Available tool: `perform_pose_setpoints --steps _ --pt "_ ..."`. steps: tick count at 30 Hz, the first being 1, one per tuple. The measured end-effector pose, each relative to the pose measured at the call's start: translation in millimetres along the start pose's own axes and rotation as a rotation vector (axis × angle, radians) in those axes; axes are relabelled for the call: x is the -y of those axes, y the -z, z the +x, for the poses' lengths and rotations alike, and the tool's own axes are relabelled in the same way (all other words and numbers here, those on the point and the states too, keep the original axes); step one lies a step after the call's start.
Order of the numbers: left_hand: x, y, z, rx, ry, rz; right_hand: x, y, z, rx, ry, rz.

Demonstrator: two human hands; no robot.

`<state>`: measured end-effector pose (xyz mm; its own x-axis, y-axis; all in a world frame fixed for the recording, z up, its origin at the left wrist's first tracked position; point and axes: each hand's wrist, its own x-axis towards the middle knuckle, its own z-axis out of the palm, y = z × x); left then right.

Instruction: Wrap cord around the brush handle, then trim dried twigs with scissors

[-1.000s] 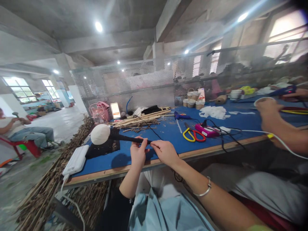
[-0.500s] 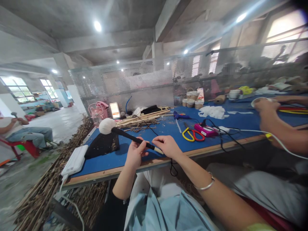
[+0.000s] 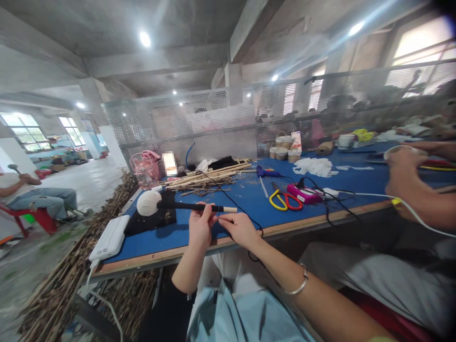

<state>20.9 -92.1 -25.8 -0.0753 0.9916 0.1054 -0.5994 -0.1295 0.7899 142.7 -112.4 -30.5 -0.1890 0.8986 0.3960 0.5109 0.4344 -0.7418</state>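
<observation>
My left hand [image 3: 200, 229] is closed around a stick wrapped in black [image 3: 183, 205], thumb on top. A round white ball head [image 3: 148, 203] sits at its left end, and a bare pale wood tip [image 3: 230, 209] shows at the right. Just below that tip, my right hand [image 3: 239, 229] is pinched on a thin dark cord close to the left fingers. A black cord [image 3: 253, 257] also dangles below the right hand, past the table edge. Beneath the ball head lies a black cloth [image 3: 151, 223] with small crumbs on it.
Scissors [image 3: 278, 200], a blue glue gun [image 3: 267, 172], a purple power box [image 3: 304, 194] and white strips [image 3: 313, 166] lie on the blue table [image 3: 228, 242]. Wooden sticks [image 3: 213, 173] are behind; a power bank [image 3: 109, 237] is at left. A co-worker's arm [image 3: 409, 185] reaches in at right.
The stick has swung from a slant to nearly level, its wood tip rising and the ball head dropping slightly left. My right hand has moved left and down, from the tip to beneath the stick.
</observation>
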Motion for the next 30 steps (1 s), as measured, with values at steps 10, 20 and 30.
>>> perform_pose_setpoints --steps 10,20,30 --pt "2 1.7 -6 0.022 -0.089 0.258 16 23 4 -0.109 0.205 -0.407" --pt "0 8.5 -5 0.136 0.031 0.215 7 33 13 -0.123 0.189 -0.26" --pt "-6 6.8 -5 0.179 0.141 0.043 -19 28 23 0.015 -0.173 0.286"
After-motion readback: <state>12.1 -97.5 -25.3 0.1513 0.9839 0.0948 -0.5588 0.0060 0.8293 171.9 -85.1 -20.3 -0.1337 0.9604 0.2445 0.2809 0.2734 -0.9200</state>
